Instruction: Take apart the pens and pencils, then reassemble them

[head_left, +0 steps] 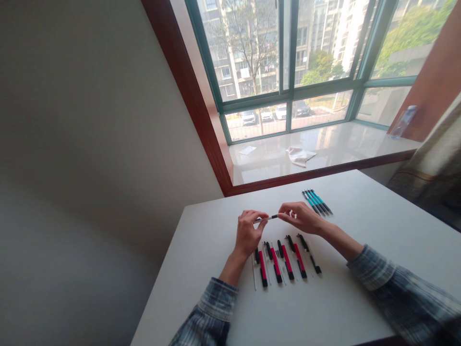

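Observation:
Above the table, my left hand (pixel 248 231) pinches one end of a slim white-and-black pen part (pixel 272 216). From the other side, the fingertips of my right hand (pixel 301 217) close on its right end. Part of it is hidden behind the fingers. Just below my hands lies a row of pen pieces: several red barrels (pixel 286 262) with black ends, short black grip pieces (pixel 303 242) and thin pale refills (pixel 255 274). At the row's right end is a black clip-like piece (pixel 315 265) with no red barrel next to it.
Several teal pens (pixel 316 202) lie side by side on the white table (pixel 216 240), beyond my right hand. Behind the table is a windowsill (pixel 334 144) with a crumpled cloth (pixel 300 156) and a clear bottle (pixel 403 122). A curtain (pixel 425 168) hangs at the right.

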`<state>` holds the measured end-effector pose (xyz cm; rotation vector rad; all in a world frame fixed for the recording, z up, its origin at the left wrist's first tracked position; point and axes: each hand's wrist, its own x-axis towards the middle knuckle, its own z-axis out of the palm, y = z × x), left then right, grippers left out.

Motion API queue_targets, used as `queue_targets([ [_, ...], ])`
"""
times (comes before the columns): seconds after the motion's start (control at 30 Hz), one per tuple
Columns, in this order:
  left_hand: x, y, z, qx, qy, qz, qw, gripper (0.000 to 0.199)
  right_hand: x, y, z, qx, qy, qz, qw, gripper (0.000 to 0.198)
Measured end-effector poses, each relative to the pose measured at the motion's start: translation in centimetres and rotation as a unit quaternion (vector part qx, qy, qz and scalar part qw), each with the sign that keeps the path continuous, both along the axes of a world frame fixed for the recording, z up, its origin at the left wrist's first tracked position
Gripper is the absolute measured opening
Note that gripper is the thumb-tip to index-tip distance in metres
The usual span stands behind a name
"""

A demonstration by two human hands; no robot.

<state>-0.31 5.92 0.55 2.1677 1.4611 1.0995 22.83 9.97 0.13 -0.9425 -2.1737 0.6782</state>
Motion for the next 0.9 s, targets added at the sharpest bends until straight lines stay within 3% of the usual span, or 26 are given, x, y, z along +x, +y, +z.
queue_targets([
  [0.33,-0.05,0.03,0.01,0.004,0.003,0.000,1.000,0.013,-0.04,0.12,-0.26,0.003,-0.005,-0.009,1.000,0.029],
  [0.47,-0.10,0.11,0.00,0.005,0.000,0.003,1.000,0.013,-0.02,0.19,-0.59,0.015,0.006,-0.009,1.000,0.020],
  [0.6,-0.23,0.28,0.06,0.008,-0.006,0.016,1.000,0.014,-0.13,0.17,-0.51,0.056,0.023,-0.015,0.998,0.028],
  [0.77,-0.46,0.52,0.01,0.010,-0.025,0.026,0.999,0.014,-0.15,0.10,0.00,0.117,0.022,-0.025,0.993,0.010],
  [0.9,-0.47,0.56,-0.19,0.008,-0.025,0.023,0.999,0.015,-0.05,0.12,0.08,0.132,0.016,-0.027,0.991,0.012],
])
